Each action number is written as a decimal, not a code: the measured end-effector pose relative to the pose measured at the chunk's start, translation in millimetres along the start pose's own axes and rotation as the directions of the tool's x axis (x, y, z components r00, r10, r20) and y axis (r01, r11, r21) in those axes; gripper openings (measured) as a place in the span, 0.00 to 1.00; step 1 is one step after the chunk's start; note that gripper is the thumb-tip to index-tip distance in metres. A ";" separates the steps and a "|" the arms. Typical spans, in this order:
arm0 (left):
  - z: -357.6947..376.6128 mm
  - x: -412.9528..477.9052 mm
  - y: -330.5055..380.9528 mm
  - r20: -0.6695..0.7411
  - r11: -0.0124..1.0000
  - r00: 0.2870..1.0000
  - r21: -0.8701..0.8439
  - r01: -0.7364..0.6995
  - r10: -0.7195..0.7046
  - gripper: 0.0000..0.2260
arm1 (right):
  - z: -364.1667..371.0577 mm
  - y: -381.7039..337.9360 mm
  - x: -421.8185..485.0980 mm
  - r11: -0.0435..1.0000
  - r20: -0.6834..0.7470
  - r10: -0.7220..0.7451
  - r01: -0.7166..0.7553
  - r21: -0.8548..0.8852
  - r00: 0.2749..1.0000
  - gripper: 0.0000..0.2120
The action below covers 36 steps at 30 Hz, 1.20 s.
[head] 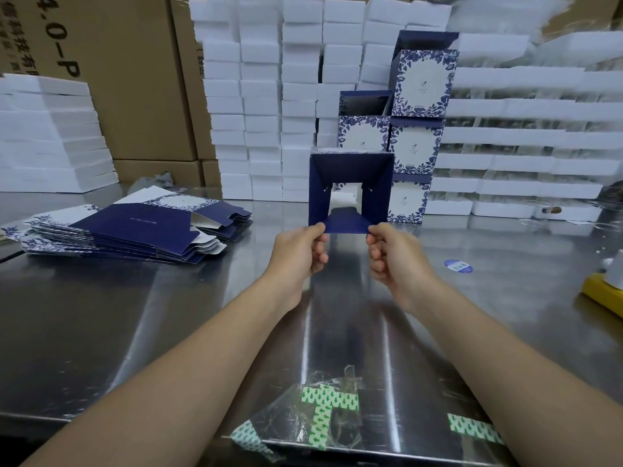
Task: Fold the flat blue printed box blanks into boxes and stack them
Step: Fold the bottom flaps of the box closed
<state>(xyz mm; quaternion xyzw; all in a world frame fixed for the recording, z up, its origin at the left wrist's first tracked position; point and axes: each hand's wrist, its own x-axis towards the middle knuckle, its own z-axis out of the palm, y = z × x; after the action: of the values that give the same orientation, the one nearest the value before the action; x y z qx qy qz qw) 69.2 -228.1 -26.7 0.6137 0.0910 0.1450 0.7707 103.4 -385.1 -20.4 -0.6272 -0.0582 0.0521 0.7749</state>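
I hold a blue box blank (350, 170) opened into a square tube, raised above the steel table (135, 315); I look straight through its dark blue inside. My left hand (298, 251) pinches its lower left corner and my right hand (392, 256) pinches its lower right corner. A pile of flat blue printed blanks (135, 230) lies on the table to the left. Folded boxes (414, 143) with blue leaf print stand stacked in two columns behind the held one, against the white blocks.
Walls of white foam blocks (269, 96) fill the back, brown cartons (128, 79) stand at back left. A blue sticker (458, 266) lies right of my hands, a yellow object (603, 294) at the right edge. Green patterned tape and clear film (323, 416) lie near the front edge.
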 end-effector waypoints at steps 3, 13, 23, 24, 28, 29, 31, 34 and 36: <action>-3.2 3.3 0.8 -0.051 1.000 0.999 -0.002 -0.012 0.012 0.11 | -0.4 2.0 -0.4 0.998 0.018 0.033 -0.032 -0.047 0.999 0.13; -2.6 0.5 0.4 0.032 0.999 0.999 0.046 0.021 -0.022 0.15 | -2.0 -1.5 0.3 0.999 -0.089 -0.042 0.042 -0.005 0.995 0.14; -6.7 7.0 1.2 0.030 0.996 0.999 -0.083 0.033 -0.030 0.13 | -3.4 -2.1 0.1 1.000 0.013 0.027 -0.027 0.002 1.000 0.12; -6.5 7.3 1.2 0.032 0.996 0.999 -0.087 0.033 -0.030 0.14 | -2.9 -1.8 -0.1 0.999 0.031 0.043 -0.043 -0.001 0.999 0.12; -5.3 6.0 0.1 0.039 0.996 0.998 -0.074 0.050 -0.047 0.16 | -0.5 0.6 0.5 0.999 0.052 0.041 -0.042 0.022 0.998 0.11; -5.2 5.5 0.2 0.039 0.996 0.998 -0.069 0.055 -0.052 0.16 | -0.4 0.2 0.6 0.999 0.049 0.032 -0.033 0.022 0.998 0.12; -5.3 4.4 1.2 0.052 0.995 0.997 -0.069 0.068 -0.065 0.17 | -0.4 -1.1 0.1 0.999 0.065 0.026 -0.027 0.019 0.998 0.12; -4.2 2.8 0.8 0.111 0.995 0.990 -0.054 0.088 -0.081 0.17 | 0.3 -0.4 -1.9 1.000 0.129 0.026 -0.027 0.011 0.991 0.12; -2.5 1.5 -0.6 0.138 0.996 0.988 -0.038 0.079 -0.073 0.17 | 1.4 0.9 -3.1 1.000 0.150 0.027 -0.026 -0.009 0.988 0.12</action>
<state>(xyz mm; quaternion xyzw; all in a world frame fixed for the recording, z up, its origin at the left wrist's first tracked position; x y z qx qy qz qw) 69.9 -225.4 -27.8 0.6015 0.0583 0.0749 0.7932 100.2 -384.0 -21.0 -0.6248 -0.1080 0.1093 0.7655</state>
